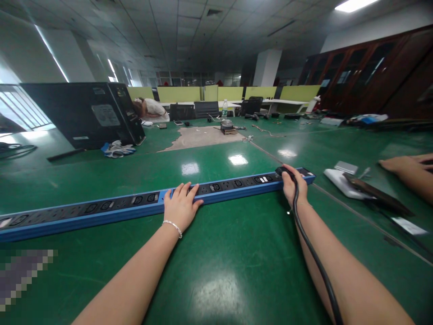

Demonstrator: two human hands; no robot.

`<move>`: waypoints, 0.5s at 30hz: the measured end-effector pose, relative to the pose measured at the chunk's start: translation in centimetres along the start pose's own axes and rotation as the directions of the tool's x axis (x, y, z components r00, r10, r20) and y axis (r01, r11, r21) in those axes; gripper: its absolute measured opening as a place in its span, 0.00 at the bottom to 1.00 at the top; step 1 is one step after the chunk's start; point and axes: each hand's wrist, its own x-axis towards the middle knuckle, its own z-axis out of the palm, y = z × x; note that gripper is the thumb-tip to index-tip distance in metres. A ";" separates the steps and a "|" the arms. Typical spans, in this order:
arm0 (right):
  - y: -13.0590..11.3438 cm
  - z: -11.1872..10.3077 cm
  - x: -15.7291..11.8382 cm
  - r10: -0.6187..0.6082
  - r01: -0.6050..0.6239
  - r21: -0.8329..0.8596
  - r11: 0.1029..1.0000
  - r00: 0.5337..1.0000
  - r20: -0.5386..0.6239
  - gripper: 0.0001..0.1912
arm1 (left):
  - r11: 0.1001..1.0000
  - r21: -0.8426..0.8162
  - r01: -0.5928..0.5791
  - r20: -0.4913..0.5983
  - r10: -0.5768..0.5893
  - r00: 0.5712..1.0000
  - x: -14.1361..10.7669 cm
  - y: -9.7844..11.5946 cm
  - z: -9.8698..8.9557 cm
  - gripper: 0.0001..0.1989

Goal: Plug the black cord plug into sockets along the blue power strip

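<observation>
A long blue power strip (118,217) with black sockets lies across the green table, its left end running out of view. My left hand (182,203) rests on the strip near its middle, fingers spread over the top. Close to the strip's right end, my right hand (293,186) grips a black power plug (280,171) at the sockets. The plug's black cable (309,248) trails back along my right forearm. Whether the plug sits inside a socket is hidden by my fingers.
A black computer case (91,115) stands at the back left, with work gloves (118,149) before it. A water bottle (224,109) stands farther back. At the right, another person's hand (394,164) rests near a white device (345,183) and a dark tablet-like object (379,194).
</observation>
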 end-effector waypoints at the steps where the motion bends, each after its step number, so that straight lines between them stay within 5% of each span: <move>1: 0.2 0.0 0.1 0.001 -0.001 -0.009 1.000 1.000 0.019 0.21 | 1.000 0.000 0.000 0.000 0.000 1.000 0.0 0.0 0.0 0.23; 7: 0.8 -0.5 1.0 -0.046 0.050 -0.057 0.997 0.997 0.066 0.21 | 1.000 0.000 0.003 -0.001 -0.003 1.000 0.1 0.1 -0.1 0.23; 15: 1.5 -1.7 1.7 -0.161 0.220 -0.172 0.960 0.940 0.300 0.19 | 1.000 -0.001 -0.007 -0.011 0.007 1.000 0.0 0.0 0.0 0.23</move>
